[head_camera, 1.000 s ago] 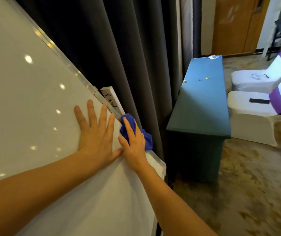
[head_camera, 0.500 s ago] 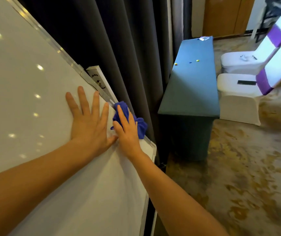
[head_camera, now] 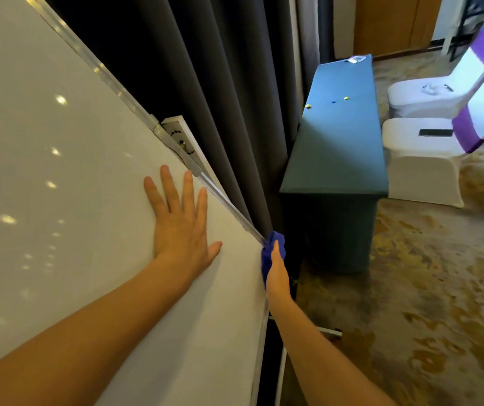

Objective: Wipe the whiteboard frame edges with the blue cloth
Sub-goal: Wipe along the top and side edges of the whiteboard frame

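We note the whiteboard (head_camera: 59,200) filling the left of the view, tilted, its white face dotted with lamp reflections. Behind it, toward 12 o'clock, hangs a dark grey curtain (head_camera: 220,98). At 2 o'clock from the hands stands a long teal table (head_camera: 340,148) carrying a few small yellow and blue bits; past it, at 3 o'clock, two white-covered chairs (head_camera: 422,159) with purple bands sit on patterned carpet (head_camera: 425,288). The metal frame (head_camera: 223,200) runs diagonally along the board's edge from 11 o'clock down to its corner. Our left hand (head_camera: 180,227) lies flat on the board face, fingers spread wide, gripping nothing. Our right hand (head_camera: 275,273) is at the board's corner, at 3 o'clock from the left hand, closed around the blue cloth (head_camera: 273,244). The cloth is bunched and pressed against the frame's corner, touching it, with part of it showing above the fingers.
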A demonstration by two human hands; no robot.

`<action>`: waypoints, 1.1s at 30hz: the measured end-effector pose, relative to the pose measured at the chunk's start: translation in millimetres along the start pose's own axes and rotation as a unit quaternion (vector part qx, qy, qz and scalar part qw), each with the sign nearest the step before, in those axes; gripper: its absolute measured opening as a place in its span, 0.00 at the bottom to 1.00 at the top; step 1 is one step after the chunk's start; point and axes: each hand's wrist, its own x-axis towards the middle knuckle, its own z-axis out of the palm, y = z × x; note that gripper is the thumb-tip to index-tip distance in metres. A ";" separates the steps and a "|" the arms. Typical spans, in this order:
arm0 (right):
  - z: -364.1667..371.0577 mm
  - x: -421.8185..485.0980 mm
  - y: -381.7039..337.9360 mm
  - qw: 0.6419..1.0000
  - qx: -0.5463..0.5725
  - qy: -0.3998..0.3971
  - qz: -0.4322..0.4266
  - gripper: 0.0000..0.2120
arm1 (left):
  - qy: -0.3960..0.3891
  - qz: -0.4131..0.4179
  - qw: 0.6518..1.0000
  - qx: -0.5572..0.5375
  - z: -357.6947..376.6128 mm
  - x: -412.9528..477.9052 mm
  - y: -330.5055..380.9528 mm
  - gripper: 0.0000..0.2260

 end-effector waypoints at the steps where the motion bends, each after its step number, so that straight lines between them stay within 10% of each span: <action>1: -7.1 -8.6 9.8 1.000 -0.005 0.011 0.007 0.31 | 0.000 -0.001 1.000 0.002 -0.2 -0.6 2.1 0.48; 7: -34.3 -83.7 110.9 0.996 -0.029 -0.036 0.071 0.22 | 0.000 -0.005 1.000 0.002 5.7 -3.8 4.0 0.48; 12: -19.0 -50.8 66.6 0.995 0.071 -0.029 0.070 0.36 | 0.006 0.040 0.999 -0.001 8.1 -20.5 9.7 0.46; 24: -60.0 -124.7 110.3 0.981 0.104 -0.028 0.159 0.16 | 0.021 0.066 0.998 -0.013 0.9 -47.1 36.0 0.47; 33: -41.5 -2.2 -25.4 0.988 0.126 0.004 0.083 0.22 | 0.033 0.102 0.994 -0.031 -19.9 -48.0 57.7 0.45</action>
